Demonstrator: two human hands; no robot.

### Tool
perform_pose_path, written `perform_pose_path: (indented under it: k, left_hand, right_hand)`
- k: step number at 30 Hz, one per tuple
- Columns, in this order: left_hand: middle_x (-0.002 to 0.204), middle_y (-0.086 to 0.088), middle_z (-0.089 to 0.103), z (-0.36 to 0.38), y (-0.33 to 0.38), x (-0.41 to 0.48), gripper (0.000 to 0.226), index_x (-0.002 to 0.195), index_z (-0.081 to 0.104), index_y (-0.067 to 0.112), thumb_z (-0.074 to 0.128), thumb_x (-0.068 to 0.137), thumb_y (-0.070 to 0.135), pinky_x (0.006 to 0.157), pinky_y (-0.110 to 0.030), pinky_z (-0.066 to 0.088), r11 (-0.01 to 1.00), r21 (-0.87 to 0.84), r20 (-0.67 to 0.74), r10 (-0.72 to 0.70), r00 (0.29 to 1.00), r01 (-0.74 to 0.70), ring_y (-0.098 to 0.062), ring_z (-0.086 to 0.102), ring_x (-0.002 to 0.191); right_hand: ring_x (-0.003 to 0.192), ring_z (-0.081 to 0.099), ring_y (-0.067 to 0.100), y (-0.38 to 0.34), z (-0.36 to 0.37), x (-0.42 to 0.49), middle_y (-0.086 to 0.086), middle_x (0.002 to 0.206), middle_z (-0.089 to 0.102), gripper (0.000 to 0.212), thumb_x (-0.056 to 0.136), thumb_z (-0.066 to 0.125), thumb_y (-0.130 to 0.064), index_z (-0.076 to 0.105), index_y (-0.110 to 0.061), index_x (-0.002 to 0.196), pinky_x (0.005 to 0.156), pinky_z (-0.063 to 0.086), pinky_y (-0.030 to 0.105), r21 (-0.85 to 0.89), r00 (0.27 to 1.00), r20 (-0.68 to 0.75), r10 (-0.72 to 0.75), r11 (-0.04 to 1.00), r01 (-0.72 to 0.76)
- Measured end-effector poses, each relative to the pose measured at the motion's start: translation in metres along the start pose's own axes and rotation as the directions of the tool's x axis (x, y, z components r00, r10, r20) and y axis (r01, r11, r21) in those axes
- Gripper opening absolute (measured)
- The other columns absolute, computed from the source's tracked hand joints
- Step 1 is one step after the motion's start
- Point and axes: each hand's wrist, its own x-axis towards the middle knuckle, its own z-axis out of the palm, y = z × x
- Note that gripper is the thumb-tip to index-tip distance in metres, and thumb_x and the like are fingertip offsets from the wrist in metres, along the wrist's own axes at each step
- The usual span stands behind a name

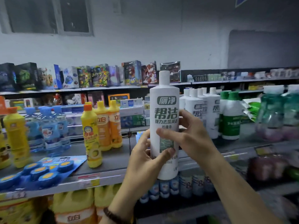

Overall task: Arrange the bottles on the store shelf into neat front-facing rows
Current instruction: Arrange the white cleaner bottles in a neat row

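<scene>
Here, left hand [145, 160] and right hand [192, 135] grip the upright bottle [165, 110] — label out — its matching row [208, 110] standing rightward, nearer the right hand.

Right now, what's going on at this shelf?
A person holds a white bottle upright in both hands in front of the shelf, its label facing the camera. The left hand grips its lower part; the right hand curls its fingers round its middle. It is not yet on the shelf. Just behind it to the right stand matching white bottles.
</scene>
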Motion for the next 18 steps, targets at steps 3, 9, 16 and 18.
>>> perform_pose_path:
  k: [3, 9, 16, 18]
  left_hand:
    - [0.123, -0.009, 0.079, 0.054, -0.012, 0.011, 0.059, 0.144, 0.056, 0.025, 0.081, 0.092, 0.014, 0.088, -0.042, 0.065, 0.995, -0.097, -0.024, 0.007, 1.000, -0.010, -0.031, 0.079, 0.110]
    - [0.116, -0.007, 0.081, 0.129, -0.040, 0.043, 0.049, 0.138, 0.062, 0.024, 0.083, 0.094, 0.015, 0.088, -0.056, 0.065, 0.992, -0.125, -0.103, 0.020, 0.994, -0.033, -0.032, 0.081, 0.102]
    - [0.122, -0.001, 0.079, 0.173, -0.073, 0.087, 0.056, 0.143, 0.062, 0.024, 0.083, 0.092, 0.014, 0.095, -0.051, 0.064, 0.995, -0.080, -0.016, 0.050, 0.999, -0.051, -0.022, 0.078, 0.111]
    - [0.124, 0.003, 0.079, 0.184, -0.078, 0.099, 0.061, 0.146, 0.059, 0.025, 0.083, 0.092, 0.009, 0.095, -0.047, 0.064, 0.996, -0.069, 0.027, 0.052, 0.998, -0.050, -0.018, 0.077, 0.113]
  right_hand:
    - [0.096, 0.080, 0.015, 0.013, -0.047, -0.004, -0.007, 0.109, 0.082, 0.040, 0.078, 0.094, -0.025, 0.074, -0.028, 0.113, 0.085, 0.066, 0.048, -0.034, 1.000, -0.016, -0.006, 0.999, 0.006]
    - [0.086, 0.072, -0.008, 0.046, -0.111, -0.004, -0.020, 0.106, 0.075, 0.062, 0.069, 0.096, -0.047, 0.066, -0.040, 0.123, 0.076, 0.064, 0.026, -0.314, 0.996, -0.080, 0.043, 0.947, -0.066]
    - [0.088, 0.072, -0.007, 0.071, -0.154, 0.017, -0.020, 0.098, 0.078, 0.058, 0.060, 0.097, -0.054, 0.072, -0.034, 0.108, 0.075, 0.059, 0.017, -0.395, 0.963, -0.263, 0.058, 0.904, -0.163]
    - [0.086, 0.072, -0.008, 0.076, -0.167, 0.025, -0.021, 0.097, 0.078, 0.053, 0.063, 0.098, -0.052, 0.073, -0.033, 0.106, 0.073, 0.058, 0.015, -0.412, 0.951, -0.306, 0.052, 0.893, -0.181]
